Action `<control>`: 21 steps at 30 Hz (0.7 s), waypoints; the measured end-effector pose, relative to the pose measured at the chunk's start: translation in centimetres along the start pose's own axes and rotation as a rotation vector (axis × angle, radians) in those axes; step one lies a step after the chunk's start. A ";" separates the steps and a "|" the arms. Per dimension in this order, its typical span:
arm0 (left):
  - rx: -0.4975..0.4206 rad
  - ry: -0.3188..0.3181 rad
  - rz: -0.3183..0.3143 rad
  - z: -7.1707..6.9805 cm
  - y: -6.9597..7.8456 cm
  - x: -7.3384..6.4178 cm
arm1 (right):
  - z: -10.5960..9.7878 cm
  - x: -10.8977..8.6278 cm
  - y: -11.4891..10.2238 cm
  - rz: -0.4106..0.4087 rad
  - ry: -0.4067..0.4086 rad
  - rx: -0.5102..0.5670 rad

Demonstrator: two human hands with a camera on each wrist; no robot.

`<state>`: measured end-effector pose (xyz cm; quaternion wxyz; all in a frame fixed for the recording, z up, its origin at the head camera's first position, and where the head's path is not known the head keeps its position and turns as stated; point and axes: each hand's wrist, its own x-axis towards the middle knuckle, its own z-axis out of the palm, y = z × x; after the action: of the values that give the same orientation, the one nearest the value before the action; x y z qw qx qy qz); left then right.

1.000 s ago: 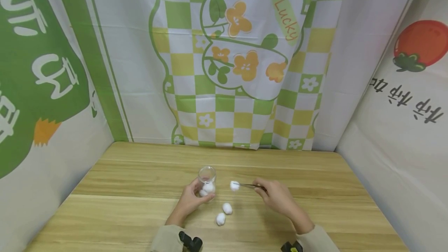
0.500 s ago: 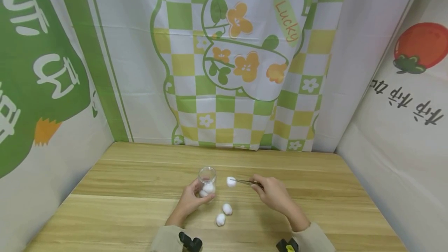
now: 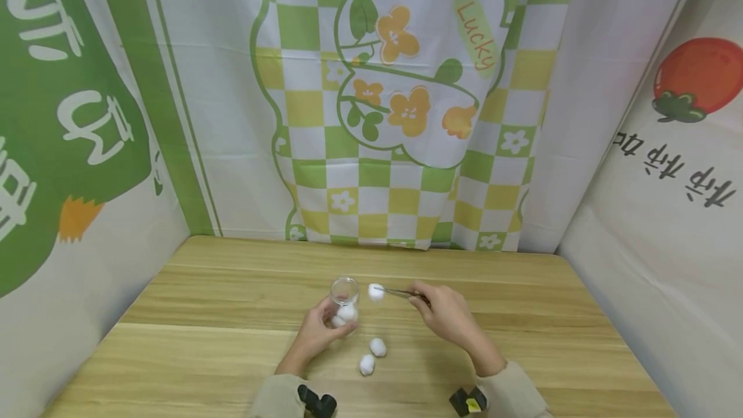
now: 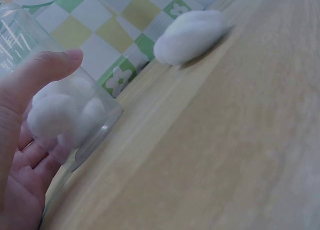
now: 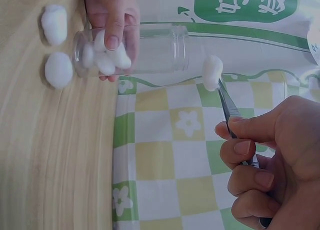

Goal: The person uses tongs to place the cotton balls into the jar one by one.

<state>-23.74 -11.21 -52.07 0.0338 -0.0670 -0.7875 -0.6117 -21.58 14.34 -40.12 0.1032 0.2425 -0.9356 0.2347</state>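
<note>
My left hand grips a clear, open-topped jar round its lower part, and the jar stands upright on the table. Several cotton balls lie in its bottom. With my right hand I hold metal tweezers between thumb and curled fingers. Their tips pinch one cotton ball, raised just right of the jar's rim and apart from it. Two more cotton balls lie loose on the table in front of the jar, a nearer one and a farther one.
The wooden table reaches back to a green, white and yellow checked cloth. Printed cloth walls stand at the left and right. Black devices sit on both wrists.
My right hand has moved left and slightly away from me, bringing the tweezers and their cotton ball up close to the jar's mouth. The left hand and jar have stayed put.
</note>
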 end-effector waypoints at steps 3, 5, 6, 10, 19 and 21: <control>0.002 0.004 0.006 0.0 0.0 0.0 | -0.1 0.3 -0.3 -0.001 0.006 -0.022; 0.004 0.003 0.007 0.0 -0.1 0.0 | -0.1 0.5 -0.5 0.000 0.006 -0.032; 0.004 0.002 0.008 0.0 -0.2 0.0 | -0.1 0.5 -0.6 -0.004 0.007 -0.034; 0.001 -0.005 0.016 0.0 -0.3 0.0 | -0.1 0.8 -0.8 -0.008 0.003 -0.026; 0.004 -0.012 0.013 -0.1 -0.2 0.0 | 0.3 1.3 -1.4 -0.002 0.010 -0.050; 0.006 -0.014 0.010 -0.1 -0.3 0.0 | 0.5 1.5 -1.6 -0.007 0.008 -0.050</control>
<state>-23.83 -11.36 -52.29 0.0316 -0.0750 -0.7892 -0.6087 -22.10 12.27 -39.50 0.1138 0.2425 -0.9398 0.2121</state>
